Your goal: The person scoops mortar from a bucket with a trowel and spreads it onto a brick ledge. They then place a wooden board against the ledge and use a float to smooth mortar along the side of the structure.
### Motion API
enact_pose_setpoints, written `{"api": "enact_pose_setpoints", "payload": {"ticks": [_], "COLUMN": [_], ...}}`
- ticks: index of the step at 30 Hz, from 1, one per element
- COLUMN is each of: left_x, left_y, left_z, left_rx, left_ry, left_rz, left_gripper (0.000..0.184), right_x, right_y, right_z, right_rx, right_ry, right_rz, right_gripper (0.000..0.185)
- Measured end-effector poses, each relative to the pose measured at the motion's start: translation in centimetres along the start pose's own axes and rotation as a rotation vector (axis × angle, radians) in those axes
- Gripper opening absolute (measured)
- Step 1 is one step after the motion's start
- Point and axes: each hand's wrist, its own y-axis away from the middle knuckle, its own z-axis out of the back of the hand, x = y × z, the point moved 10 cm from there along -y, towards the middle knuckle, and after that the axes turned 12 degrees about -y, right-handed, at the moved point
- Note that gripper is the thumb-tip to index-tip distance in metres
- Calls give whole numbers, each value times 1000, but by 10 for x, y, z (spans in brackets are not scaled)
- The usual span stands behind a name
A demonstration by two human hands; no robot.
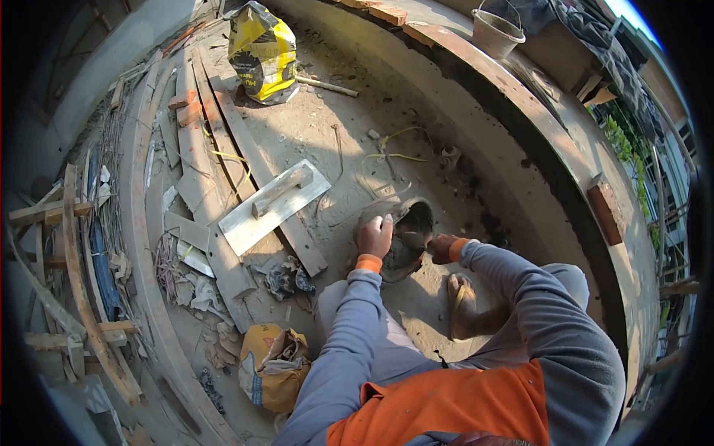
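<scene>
Between my knees a bucket [370, 215] lies tilted, its mouth turned up toward the right. Wet grey mortar [401, 253] shows inside it. My left hand [374, 237] is closed on the bucket's left rim, thumb up. At the opposite side of the mouth, my right hand [442, 249] is curled into a fist; whatever it grips is hidden by the fingers and the rim. To the left, a large plastering float [249, 230] with a handle on top rests across wooden boards [212, 223].
A yellow and black bag [262, 56] stands farther off, beside a stick [327, 86]. Near my left elbow sits an opened paper sack [268, 368]. A low curved wall [520, 160] runs along the right, carrying a brick [606, 209] and another bucket [497, 36]. Scrap timber [78, 282] lies far left.
</scene>
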Motion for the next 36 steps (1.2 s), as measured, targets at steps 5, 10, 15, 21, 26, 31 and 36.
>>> {"api": "enact_pose_setpoints", "payload": {"ticks": [5,10,15,21,26,31,36], "left_x": [8,20,26,34,33,31,32], "left_y": [-3,-8,-6,-7,-9,-7,-6], "left_z": [11,19,18,22,16,14,18], "left_rx": [-84,-144,-150,-142,-145,-121,-146], "left_ry": [18,39,20,61,7,35,21], "left_rz": [1,88,142,192,154,186,148], "left_gripper": [42,42,42,42,42,42,43], "right_x": [11,27,-5,10,20,11,10], "right_y": [-11,16,6,28,22,2,20], "right_z": [-38,-5,-2,43,63,9,74], "right_rx": [30,-136,-190,-612,-523,-21,-99], "right_ry": [-119,-307,-219,220,114,28,177], "right_rz": [217,362,345,432,235,-135,-135], "right_gripper": [37,37,29,22,26,39,26]}}
